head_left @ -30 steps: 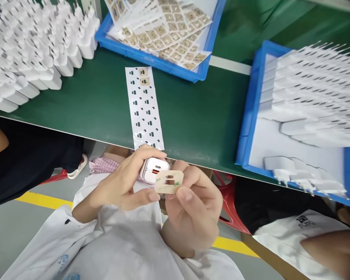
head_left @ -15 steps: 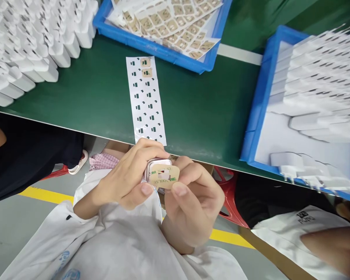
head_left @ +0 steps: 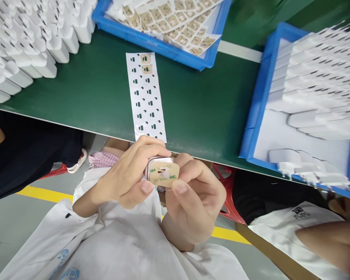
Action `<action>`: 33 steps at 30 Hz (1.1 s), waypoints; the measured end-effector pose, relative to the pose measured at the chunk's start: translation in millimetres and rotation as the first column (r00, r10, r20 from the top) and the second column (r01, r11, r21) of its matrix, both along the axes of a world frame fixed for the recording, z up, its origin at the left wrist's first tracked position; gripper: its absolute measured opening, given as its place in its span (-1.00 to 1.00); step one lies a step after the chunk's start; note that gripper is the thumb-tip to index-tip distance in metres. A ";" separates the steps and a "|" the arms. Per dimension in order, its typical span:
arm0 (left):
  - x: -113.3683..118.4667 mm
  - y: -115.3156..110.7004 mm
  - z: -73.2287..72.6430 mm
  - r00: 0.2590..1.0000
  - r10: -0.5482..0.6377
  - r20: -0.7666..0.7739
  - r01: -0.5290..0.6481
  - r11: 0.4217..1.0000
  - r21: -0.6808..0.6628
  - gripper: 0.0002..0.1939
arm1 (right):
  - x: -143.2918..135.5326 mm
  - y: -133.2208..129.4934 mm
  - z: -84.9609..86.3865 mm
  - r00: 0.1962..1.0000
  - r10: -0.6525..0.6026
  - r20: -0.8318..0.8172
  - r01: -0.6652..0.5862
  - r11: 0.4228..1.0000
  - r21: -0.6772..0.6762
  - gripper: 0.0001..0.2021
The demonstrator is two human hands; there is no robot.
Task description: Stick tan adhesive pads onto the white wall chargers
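Observation:
My left hand (head_left: 128, 177) is closed around a small white plastic housing (head_left: 160, 160) with rounded corners, its end face turned up towards me. Between the thumb and index finger of my right hand (head_left: 195, 194) is the edge of a tan adhesive sticker (head_left: 165, 179) with green print and a cut-out in its middle. The sticker lies over the end of the housing, slightly shifted to the right; whether it touches the face I cannot tell. Beyond my hands a white backing sheet (head_left: 144, 97) with punched holes lies on the green table, with two tan stickers near its top.
A blue tray (head_left: 157, 44) at the back holds sheets of tan stickers. Rows of white plastic housings (head_left: 41, 42) stand at the left. On the right, another blue tray (head_left: 252, 116) carries white adapters with metal pins. People sit on both sides.
The sticker in my right hand has shifted slightly and lies more squarely over the housing's end. My left hand keeps its hold. The view has drifted a little.

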State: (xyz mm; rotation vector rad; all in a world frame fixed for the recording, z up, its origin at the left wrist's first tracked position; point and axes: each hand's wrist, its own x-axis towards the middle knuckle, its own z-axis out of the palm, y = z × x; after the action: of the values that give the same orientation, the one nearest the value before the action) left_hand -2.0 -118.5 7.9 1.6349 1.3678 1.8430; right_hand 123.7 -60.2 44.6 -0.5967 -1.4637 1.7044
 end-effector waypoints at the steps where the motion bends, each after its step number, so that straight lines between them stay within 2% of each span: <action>1: 0.2 -0.2 -0.1 1.000 -0.002 0.004 0.002 1.000 -0.005 -0.55 | 0.2 0.1 0.1 1.000 0.002 0.004 -0.002 1.000 0.001 -0.76; 11: -1.1 0.4 0.7 1.000 -0.013 0.007 0.013 1.000 -0.001 -0.57 | 0.7 1.2 -1.0 1.000 0.009 0.015 -0.009 1.000 0.008 -0.77; 14: -2.2 2.0 0.9 0.999 -0.018 -0.039 0.018 1.000 0.006 -0.59 | 0.6 2.1 -0.5 0.999 0.000 0.033 0.000 1.000 0.013 -0.76; 22: -1.2 5.0 -1.7 0.994 0.032 -0.104 -0.032 0.999 0.000 -0.60 | 1.9 6.0 -2.7 0.999 0.004 0.047 -0.004 1.000 0.000 -0.77; 33: 1.4 8.2 -4.0 0.993 0.054 -0.101 -0.054 0.999 0.002 -0.60 | 2.3 7.6 -6.5 0.999 0.012 0.049 -0.011 1.000 -0.019 -0.77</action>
State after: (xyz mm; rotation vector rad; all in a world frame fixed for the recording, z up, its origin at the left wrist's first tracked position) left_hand -0.5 -110.3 3.9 1.7283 1.4671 1.8117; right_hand 126.0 -52.6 38.1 -0.6453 -1.4900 1.7247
